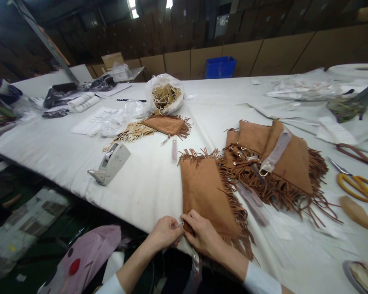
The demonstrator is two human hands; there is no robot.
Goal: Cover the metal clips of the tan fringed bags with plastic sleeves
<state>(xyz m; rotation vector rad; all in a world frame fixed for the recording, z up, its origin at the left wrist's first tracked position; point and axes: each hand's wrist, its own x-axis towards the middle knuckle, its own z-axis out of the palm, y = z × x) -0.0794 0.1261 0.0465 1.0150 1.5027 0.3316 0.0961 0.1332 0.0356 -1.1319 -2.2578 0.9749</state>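
A brown suede fringed bag [204,192] lies flat on the white table [147,179], its near corner at the table's front edge. My left hand [165,232] and my right hand [202,234] meet at that corner. Both are closed in a pinch on something small and metallic there, too small to name. A strip of clear plastic [195,269] hangs down below my hands. To the right lies a pile of similar fringed bags [276,159] with gold clasps and a plastic-wrapped strap.
A grey tape dispenser [110,163] stands to the left. Yellow-handled scissors [357,185] lie at the right edge. Further back are another brown bag [168,124], a plastic sack of trimmings [165,96], black items and a blue bin [220,67].
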